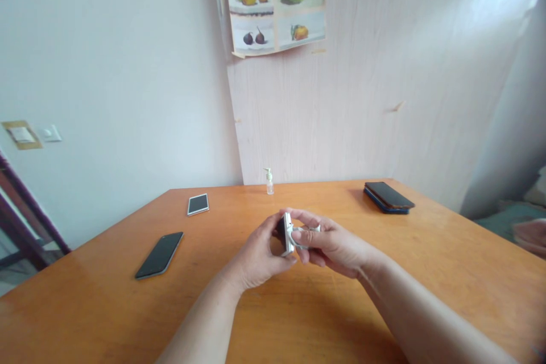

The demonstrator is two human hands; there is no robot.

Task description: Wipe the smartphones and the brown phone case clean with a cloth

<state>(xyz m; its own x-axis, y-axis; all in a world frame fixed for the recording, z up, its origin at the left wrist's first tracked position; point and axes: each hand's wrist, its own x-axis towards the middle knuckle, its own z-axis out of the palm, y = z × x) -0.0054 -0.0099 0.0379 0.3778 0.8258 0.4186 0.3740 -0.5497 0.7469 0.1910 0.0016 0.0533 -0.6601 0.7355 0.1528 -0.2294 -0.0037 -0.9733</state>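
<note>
A white-edged phone (287, 233) is held on its side above the middle of the table, its dark face toward the left. My left hand (262, 253) grips it by its edges, thumb below and fingers at the top. Against the phone's back, my right hand (330, 242) pinches a crumpled white cloth (314, 230), perhaps a tissue. The right fingers hide much of the cloth and the phone's back.
On the wooden table (341, 318) lie a dark phone (159, 256) at left and a white phone (198, 204) behind it. A small pump bottle (269, 183) stands at the back. Dark phones in a stack (389, 195) lie at right. Another person's hand (531, 237) shows at the right edge.
</note>
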